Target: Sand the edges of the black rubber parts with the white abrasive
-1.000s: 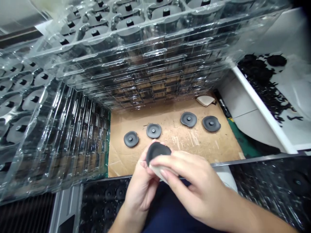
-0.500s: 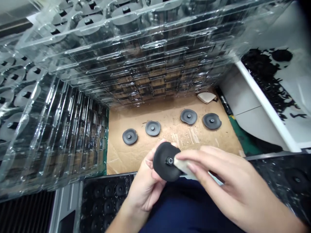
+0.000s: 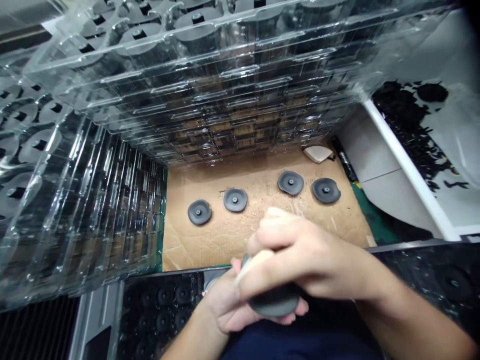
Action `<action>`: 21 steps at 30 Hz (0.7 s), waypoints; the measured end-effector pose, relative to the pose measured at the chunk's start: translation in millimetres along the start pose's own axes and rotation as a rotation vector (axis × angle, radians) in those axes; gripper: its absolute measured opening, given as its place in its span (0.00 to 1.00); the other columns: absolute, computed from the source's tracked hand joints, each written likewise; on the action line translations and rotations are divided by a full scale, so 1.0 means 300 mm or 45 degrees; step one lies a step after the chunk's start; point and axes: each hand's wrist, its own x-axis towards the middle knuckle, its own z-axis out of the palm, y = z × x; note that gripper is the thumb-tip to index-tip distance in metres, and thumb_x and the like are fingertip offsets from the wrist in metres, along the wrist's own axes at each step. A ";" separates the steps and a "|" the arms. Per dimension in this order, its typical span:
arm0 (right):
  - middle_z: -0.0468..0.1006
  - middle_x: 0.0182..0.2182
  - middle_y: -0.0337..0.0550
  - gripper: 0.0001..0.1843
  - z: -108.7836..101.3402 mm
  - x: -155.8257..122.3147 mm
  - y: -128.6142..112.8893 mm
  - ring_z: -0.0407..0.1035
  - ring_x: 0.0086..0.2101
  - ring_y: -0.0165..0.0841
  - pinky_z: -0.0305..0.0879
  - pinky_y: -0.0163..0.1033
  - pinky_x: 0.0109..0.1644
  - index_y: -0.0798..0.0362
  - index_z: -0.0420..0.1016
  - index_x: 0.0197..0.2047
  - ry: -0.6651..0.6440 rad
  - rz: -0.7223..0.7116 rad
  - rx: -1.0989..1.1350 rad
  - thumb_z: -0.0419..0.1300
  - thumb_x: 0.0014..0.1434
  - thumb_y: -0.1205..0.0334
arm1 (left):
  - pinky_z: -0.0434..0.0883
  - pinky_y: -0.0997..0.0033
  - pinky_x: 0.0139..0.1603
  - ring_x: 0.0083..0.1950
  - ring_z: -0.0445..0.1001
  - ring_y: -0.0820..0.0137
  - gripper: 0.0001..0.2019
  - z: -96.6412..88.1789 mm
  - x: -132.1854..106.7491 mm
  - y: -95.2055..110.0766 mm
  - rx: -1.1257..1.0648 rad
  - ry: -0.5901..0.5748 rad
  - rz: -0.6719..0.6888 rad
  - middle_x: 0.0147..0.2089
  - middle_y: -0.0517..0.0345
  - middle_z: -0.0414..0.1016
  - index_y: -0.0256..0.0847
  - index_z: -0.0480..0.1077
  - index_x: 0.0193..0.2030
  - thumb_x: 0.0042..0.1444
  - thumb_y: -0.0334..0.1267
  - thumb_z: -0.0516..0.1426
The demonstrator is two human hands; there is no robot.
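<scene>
My left hand (image 3: 229, 306) is wrapped under a dark grey round disc (image 3: 275, 303), its fingertips showing at the disc's lower right edge. My right hand (image 3: 300, 250) lies over the disc and pinches a cream-white pad (image 3: 259, 260) against it. The right hand hides most of the disc's face, and motion blurs it. Beyond my hands, several similar discs with small central hubs, one of them a grey disc (image 3: 235, 200), rest on the brown cardboard (image 3: 183, 245).
Tall stacks of clear plastic trays (image 3: 225, 95) filled with discs rise ahead and at left. A white wedge-shaped pad (image 3: 318, 153) lies at the cardboard's far right corner. At right, a white bin (image 3: 412, 160) holds black scraps. Dark trays (image 3: 161, 310) flank my lap.
My right hand has swung left across the disc with the pad, covering most of its face. The disc has moved slightly lower and tilted flatter in my left hand.
</scene>
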 end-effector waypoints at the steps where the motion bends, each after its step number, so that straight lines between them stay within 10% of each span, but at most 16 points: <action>1: 0.74 0.30 0.38 0.13 0.007 -0.008 0.021 0.63 0.32 0.29 0.56 0.37 0.39 0.50 0.78 0.42 0.033 0.091 -0.016 0.53 0.62 0.69 | 0.74 0.76 0.33 0.33 0.80 0.69 0.24 -0.004 -0.002 -0.003 -0.048 -0.037 -0.005 0.31 0.51 0.81 0.31 0.77 0.37 0.52 0.54 0.56; 5: 0.76 0.32 0.42 0.15 0.075 -0.070 0.137 0.67 0.35 0.33 0.61 0.39 0.40 0.50 0.77 0.44 0.192 0.561 -0.222 0.52 0.61 0.71 | 0.76 0.73 0.38 0.41 0.79 0.65 0.25 -0.024 -0.012 -0.001 -0.313 -0.267 0.017 0.44 0.57 0.80 0.45 0.74 0.47 0.42 0.52 0.63; 10: 0.73 0.41 0.46 0.15 0.255 -0.156 0.234 0.69 0.34 0.31 0.68 0.40 0.39 0.51 0.75 0.46 0.359 0.668 -0.163 0.49 0.62 0.69 | 0.76 0.67 0.42 0.44 0.78 0.60 0.26 -0.041 -0.023 0.011 -0.382 -0.281 0.049 0.45 0.50 0.78 0.38 0.73 0.48 0.44 0.51 0.63; 14: 0.65 0.52 0.54 0.16 0.326 -0.175 0.207 0.68 0.37 0.33 0.69 0.46 0.43 0.54 0.72 0.50 0.590 0.729 -0.168 0.48 0.63 0.68 | 0.75 0.68 0.43 0.45 0.78 0.60 0.29 -0.047 -0.039 0.016 -0.322 -0.303 0.044 0.43 0.46 0.79 0.36 0.73 0.48 0.45 0.56 0.60; 21: 0.76 0.39 0.45 0.13 0.290 -0.210 0.095 0.72 0.41 0.33 0.71 0.39 0.43 0.50 0.75 0.43 0.599 0.706 -0.018 0.50 0.62 0.68 | 0.74 0.75 0.35 0.41 0.79 0.63 0.28 -0.038 -0.047 0.003 -0.192 -0.195 0.217 0.43 0.49 0.78 0.42 0.71 0.51 0.50 0.59 0.54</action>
